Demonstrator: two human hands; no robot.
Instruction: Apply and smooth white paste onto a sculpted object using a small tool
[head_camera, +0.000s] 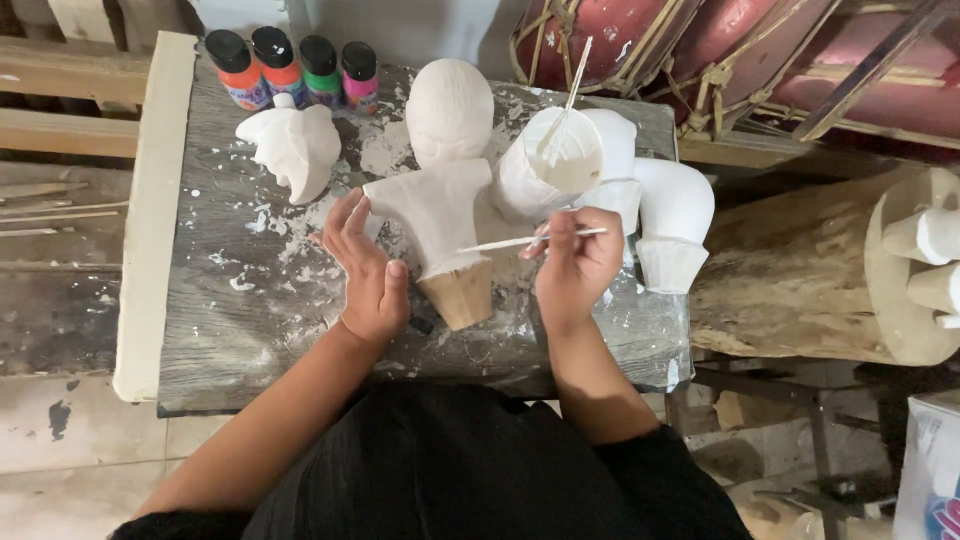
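A white-coated wooden figure (440, 200) with a round head and a bare wood base lies on the grey worktable (220, 330). My left hand (368, 270) rests against the figure's left side, fingers spread, steadying it. My right hand (578, 262) grips a thin white-smeared brush (520, 241) that points left across the figure's body. Just above that hand stands a white cup of paint (550, 165) with a stick in it.
Several small paint bottles (290, 68) stand at the table's far left. A white carved piece (295, 148) lies below them, and more white pieces (665, 215) sit at the right. A log stump (800, 280) and red drums (700, 45) lie to the right.
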